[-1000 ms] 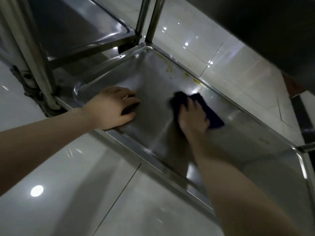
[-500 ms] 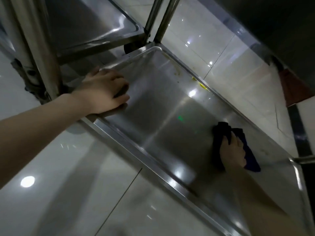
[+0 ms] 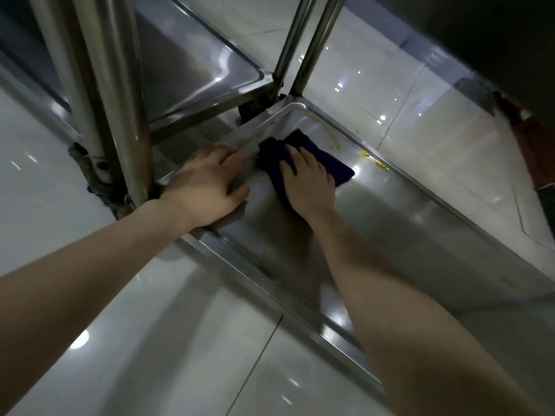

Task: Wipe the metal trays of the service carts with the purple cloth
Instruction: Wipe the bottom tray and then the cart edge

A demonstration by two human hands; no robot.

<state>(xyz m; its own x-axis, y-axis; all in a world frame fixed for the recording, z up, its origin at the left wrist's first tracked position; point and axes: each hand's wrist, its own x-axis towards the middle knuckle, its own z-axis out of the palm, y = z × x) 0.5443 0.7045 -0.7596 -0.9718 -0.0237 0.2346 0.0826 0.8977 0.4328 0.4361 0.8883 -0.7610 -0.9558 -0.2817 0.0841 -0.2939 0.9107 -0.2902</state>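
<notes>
Purple cloth [image 3: 336, 166] lies in the metal tray's [image 3: 420, 223] far corner, upper centre of frame, pressed flat under my right hand [image 3: 309, 184], fingers spread. Left hand [image 3: 207, 187] braces on the corner rim, fingers laid over it. Wiping is underway; the next stroke should probably take the yellow residue [image 3: 375, 163] at the right rim. Half a second ago the cloth sat lower right.
</notes>
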